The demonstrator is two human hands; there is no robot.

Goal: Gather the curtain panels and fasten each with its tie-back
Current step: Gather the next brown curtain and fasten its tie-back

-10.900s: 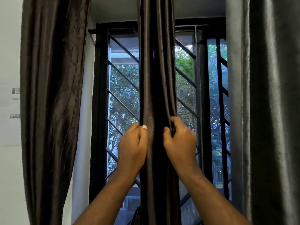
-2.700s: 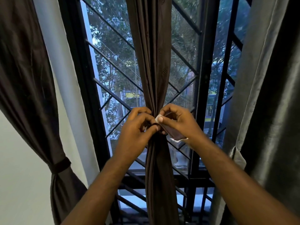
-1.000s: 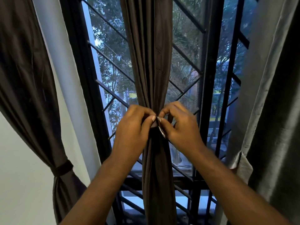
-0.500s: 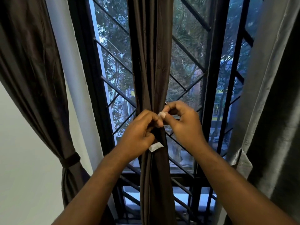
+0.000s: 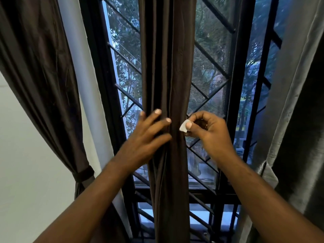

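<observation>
A dark brown middle curtain panel (image 5: pixel 166 76) hangs straight down in front of the window, loose with no band around it. My left hand (image 5: pixel 149 135) lies flat against its left folds, fingers spread, holding nothing. My right hand (image 5: pixel 205 130) sits just right of the panel and pinches the white end of the tie-back (image 5: pixel 183 126) between thumb and fingers; the rest of the tie-back is hidden behind the hand and cloth. At the left, another brown curtain panel (image 5: pixel 40 76) is cinched by its own tie-back (image 5: pixel 84 174).
A black window frame with diagonal grille bars (image 5: pixel 233 95) stands behind the panels. A grey-brown curtain panel (image 5: pixel 289 102) hangs loose at the right edge. A white wall (image 5: pixel 31 172) fills the lower left.
Both hands were pinched together at the middle panel's waist with the tie-back around it. Now the band is off, the panel hangs wider, and my left hand has opened flat on the cloth.
</observation>
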